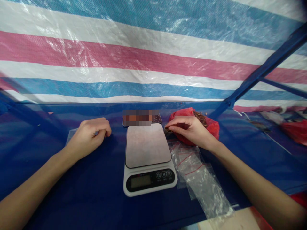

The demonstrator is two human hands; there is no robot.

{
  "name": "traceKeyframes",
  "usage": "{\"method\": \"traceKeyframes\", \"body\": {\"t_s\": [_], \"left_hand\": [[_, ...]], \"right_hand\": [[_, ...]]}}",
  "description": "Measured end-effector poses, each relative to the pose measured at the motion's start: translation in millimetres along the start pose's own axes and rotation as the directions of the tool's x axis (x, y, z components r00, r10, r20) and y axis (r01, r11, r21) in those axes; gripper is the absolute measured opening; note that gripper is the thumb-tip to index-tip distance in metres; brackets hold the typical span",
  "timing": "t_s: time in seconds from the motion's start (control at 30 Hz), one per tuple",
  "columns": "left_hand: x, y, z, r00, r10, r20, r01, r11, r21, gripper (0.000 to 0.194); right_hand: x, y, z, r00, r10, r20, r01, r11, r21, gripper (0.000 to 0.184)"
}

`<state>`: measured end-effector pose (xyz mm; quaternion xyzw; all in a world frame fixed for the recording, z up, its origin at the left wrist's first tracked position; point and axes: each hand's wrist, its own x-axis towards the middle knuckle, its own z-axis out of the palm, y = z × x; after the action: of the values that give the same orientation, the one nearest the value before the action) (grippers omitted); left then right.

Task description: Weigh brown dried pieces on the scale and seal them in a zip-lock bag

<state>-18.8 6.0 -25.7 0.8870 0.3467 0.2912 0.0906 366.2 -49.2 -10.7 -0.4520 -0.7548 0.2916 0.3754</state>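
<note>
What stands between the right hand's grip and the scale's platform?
Nothing visible does. The right hand pinches a small brown piece just off the right edge of the scale's platform, with no object between them.

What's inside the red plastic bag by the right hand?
Brown pieces show at the mouth of the red plastic bag; whatever else it holds is hidden by the plastic.

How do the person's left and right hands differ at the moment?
The left hand is curled loosely and holds nothing clearly visible, while the right hand pinches a small brown piece between its fingers. The left hand lies away from the red plastic bag; the right hand is over it. Both are bare, palm-down, and beside the digital kitchen scale.
</note>
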Motion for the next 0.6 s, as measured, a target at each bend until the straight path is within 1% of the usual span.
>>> {"method": "traceKeyframes", "body": {"t_s": [0.1,0.17,0.27,0.43,0.6], "left_hand": [[1,1,0.3,1.000,-0.014,0.000,0.014,1.000,-0.006,0.035],[1,2,0.1,1.000,-0.017,-0.001,0.017,1.000,-0.009,0.036],[1,3,-0.5,1.000,-0.030,0.004,0.030,1.000,-0.006,0.036],[2,4,-0.3,0.997,-0.078,0.020,0.078,0.997,0.000,0.035],[2,2,-0.1,0.998,-0.056,0.011,0.056,0.998,-0.012,0.034]], "right_hand": [[0,-1,-1,0.998,-0.027,-0.051,0.025,0.999,-0.039,0.013],[-1,-2,-1,0.993,-0.042,-0.109,0.035,0.997,-0.067,0.012],[-1,-3,-2,0.984,-0.042,-0.174,0.030,0.997,-0.069,0.011],[-1,-6,-2,0.988,-0.040,-0.150,0.026,0.995,-0.093,0.011],[-2,-11,-3,0.972,-0.064,-0.226,0.034,0.990,-0.135,0.009]]}}
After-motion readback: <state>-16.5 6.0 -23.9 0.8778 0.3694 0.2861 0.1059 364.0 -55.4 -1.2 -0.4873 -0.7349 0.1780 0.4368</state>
